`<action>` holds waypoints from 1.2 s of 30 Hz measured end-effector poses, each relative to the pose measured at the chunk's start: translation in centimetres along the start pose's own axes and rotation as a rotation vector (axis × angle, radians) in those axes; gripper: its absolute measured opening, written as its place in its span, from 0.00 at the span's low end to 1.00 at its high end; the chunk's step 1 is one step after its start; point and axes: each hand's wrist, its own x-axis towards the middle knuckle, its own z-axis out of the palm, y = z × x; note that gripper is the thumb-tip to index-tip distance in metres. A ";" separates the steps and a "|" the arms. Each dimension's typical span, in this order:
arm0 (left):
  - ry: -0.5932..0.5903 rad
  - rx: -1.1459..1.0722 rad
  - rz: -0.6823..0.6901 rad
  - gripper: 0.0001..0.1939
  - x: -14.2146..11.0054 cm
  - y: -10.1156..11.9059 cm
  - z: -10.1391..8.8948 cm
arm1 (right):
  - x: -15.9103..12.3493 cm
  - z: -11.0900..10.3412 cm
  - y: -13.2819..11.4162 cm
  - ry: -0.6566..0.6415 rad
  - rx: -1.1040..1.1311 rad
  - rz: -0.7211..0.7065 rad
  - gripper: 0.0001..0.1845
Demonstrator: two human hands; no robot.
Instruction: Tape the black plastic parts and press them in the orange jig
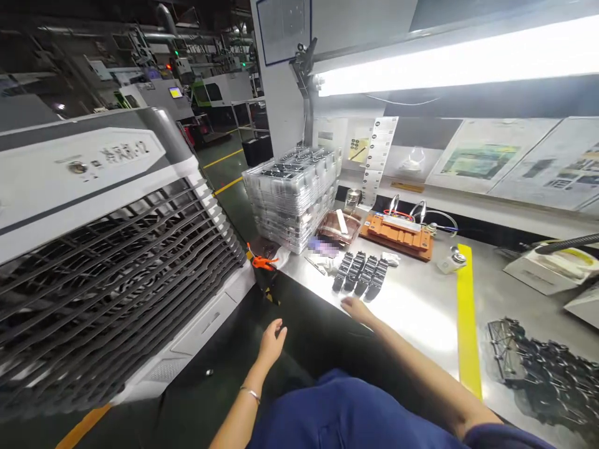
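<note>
My left hand [272, 343] hangs in the air in front of the bench, fingers loosely bent and thumb apart, with nothing in it. At the bench's front edge, my right hand [358, 309] reaches leftward with its fingers stretched out and holds nothing that I can see. Just beyond it lie several black plastic parts [360, 274], side by side in a row. Whether the fingertips touch the metal bench top [412, 312] is unclear. Behind the row are a brown tray [334, 226] with a white strip on it and an orange fixture [397, 236] with hoses.
A tall stack of clear plastic trays [294, 199] stands at the bench's left end, near orange-handled pliers or cutters [264, 262]. More black parts [552, 374] lie right of the yellow tape [468, 324]. A large slatted machine [116, 268] stands left; a lit tube [458, 56] hangs above.
</note>
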 end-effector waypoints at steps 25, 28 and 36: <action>0.783 0.300 1.154 0.18 42.5 27.1 -23.7 | 49.1 -44.7 -9.1 0.699 -0.134 0.205 0.24; 0.711 0.316 1.256 0.17 43.0 27.6 -24.4 | 52.4 -46.5 -8.7 0.598 -0.182 0.190 0.20; 0.684 0.274 1.320 0.20 43.6 29.4 -25.9 | 56.1 -50.2 -7.7 0.477 -0.415 0.136 0.13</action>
